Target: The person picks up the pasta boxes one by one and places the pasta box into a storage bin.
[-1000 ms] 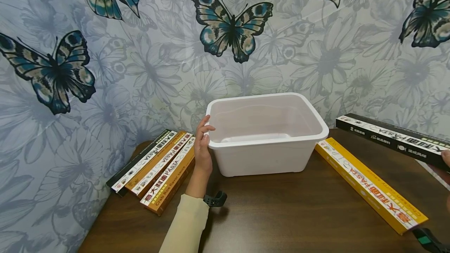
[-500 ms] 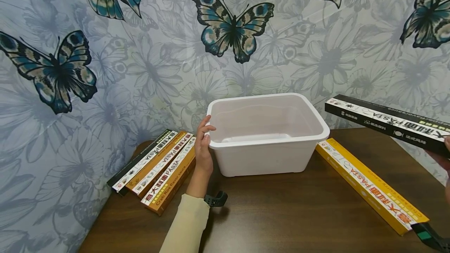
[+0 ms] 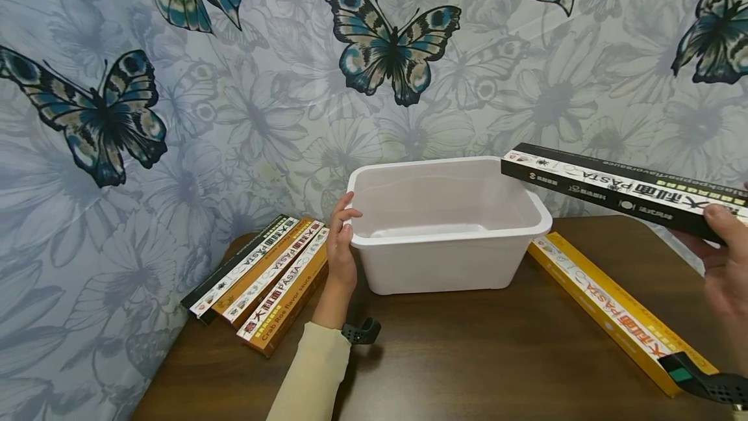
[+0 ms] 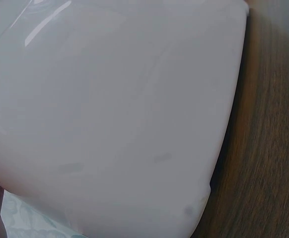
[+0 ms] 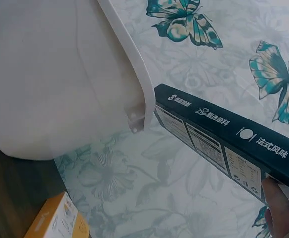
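Observation:
A white plastic bin (image 3: 438, 265) stands on the table against the wall. My left hand (image 3: 341, 258) grips its left rim, fingers over the edge; in the left wrist view the bin's wall (image 4: 124, 109) covers most of the picture. My right hand (image 3: 727, 252) holds a long black pasta box (image 3: 608, 182) by its right end, thumb on the lettered side. That box is raised and nearly level, its far end over the bin's back right corner. In the right wrist view the black box (image 5: 224, 134) lies close beside the bin's rim, with a finger on its underside.
A yellow pasta box (image 3: 608, 314) lies slantwise right of the bin, partly behind the right wrist strap (image 3: 701, 379). Left of the bin lie a black pasta box (image 3: 234, 271) and two brown ones (image 3: 286, 297) side by side. A butterfly-patterned wall covering (image 3: 263, 115) backs the dark wooden table (image 3: 444, 356).
My right hand has come into view from the right, lifting the black pasta box up and leftward to the bin's corner. The left hand and bin stay in place.

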